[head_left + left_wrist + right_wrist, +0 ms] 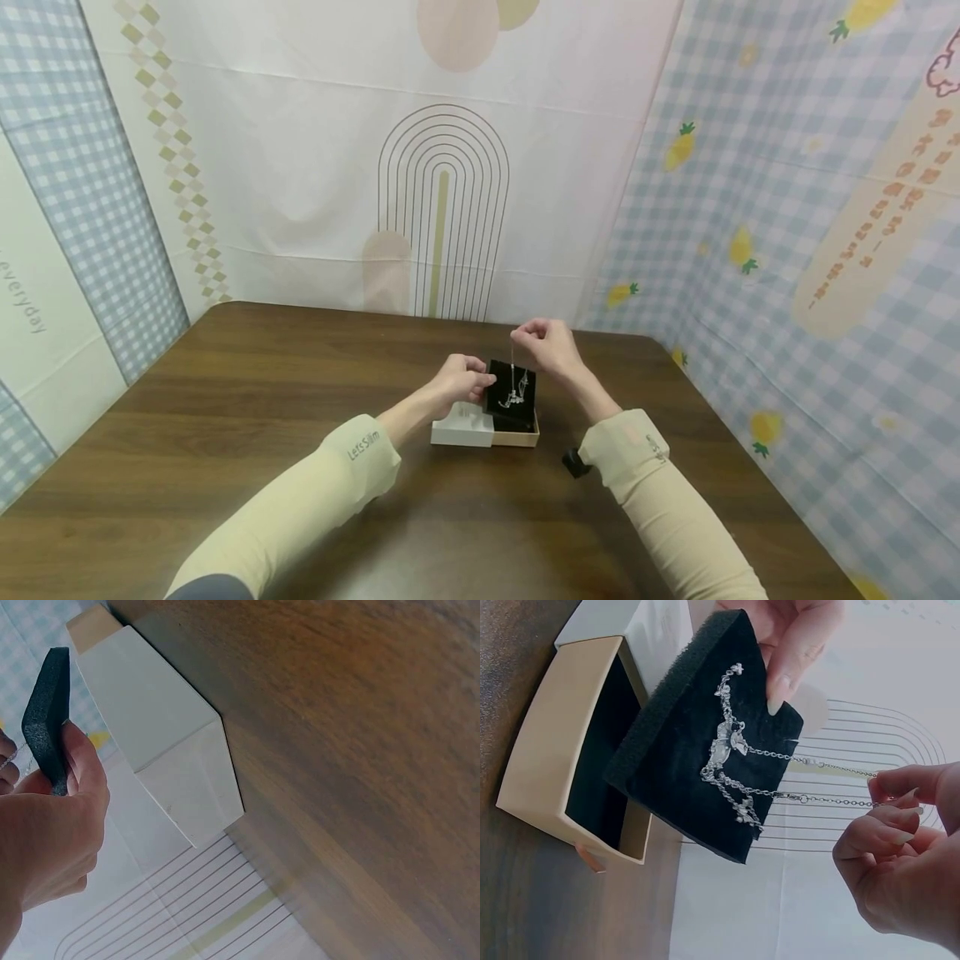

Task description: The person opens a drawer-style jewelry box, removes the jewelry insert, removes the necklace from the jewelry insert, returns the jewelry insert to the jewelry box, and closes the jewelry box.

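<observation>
A silver chain necklace (720, 750) with clear stones and small charms lies against the front of a black foam pad (697, 735). My left hand (463, 380) pinches the tilted pad at its edge, thumb on the front face. With thumb and fingertips, my right hand (900, 840) holds two thin strands of the chain, drawn out from the pad's upper edge. Below the pad is a partly open drawer box, its white sleeve (150, 697) to the left and its tan drawer (547, 742) with a dark inside pulled out to the right.
The box rests on a dark brown wooden table (247, 400). Patterned cloths (300, 167) hang behind the table and along both sides. Near my right sleeve cuff shows a small black object (575, 463). A short ribbon tab (590, 857) sticks out from the drawer.
</observation>
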The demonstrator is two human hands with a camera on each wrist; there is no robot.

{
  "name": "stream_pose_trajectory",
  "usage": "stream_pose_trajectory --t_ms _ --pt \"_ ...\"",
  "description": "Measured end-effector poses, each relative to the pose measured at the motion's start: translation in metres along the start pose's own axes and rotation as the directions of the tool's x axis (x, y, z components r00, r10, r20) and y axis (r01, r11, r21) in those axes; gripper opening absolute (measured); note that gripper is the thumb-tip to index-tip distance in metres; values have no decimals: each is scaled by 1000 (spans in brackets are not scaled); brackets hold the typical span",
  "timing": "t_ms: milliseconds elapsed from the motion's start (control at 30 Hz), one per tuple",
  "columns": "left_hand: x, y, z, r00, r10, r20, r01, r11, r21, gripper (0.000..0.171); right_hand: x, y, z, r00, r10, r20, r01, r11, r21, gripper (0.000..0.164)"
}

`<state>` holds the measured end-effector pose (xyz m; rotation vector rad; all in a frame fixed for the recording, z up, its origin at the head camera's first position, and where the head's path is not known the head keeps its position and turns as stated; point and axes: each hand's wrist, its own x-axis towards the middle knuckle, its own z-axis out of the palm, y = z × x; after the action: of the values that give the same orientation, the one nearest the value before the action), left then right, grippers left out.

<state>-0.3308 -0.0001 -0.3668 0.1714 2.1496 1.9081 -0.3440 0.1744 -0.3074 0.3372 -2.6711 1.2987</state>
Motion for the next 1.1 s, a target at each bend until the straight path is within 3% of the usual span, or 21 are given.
stream_pose_trajectory --t_ms 1100 --pt "-2 1 0 1000 -1 -21 1 1000 14 35 8 -20 -38 999 24 -33 -18 987 159 27"
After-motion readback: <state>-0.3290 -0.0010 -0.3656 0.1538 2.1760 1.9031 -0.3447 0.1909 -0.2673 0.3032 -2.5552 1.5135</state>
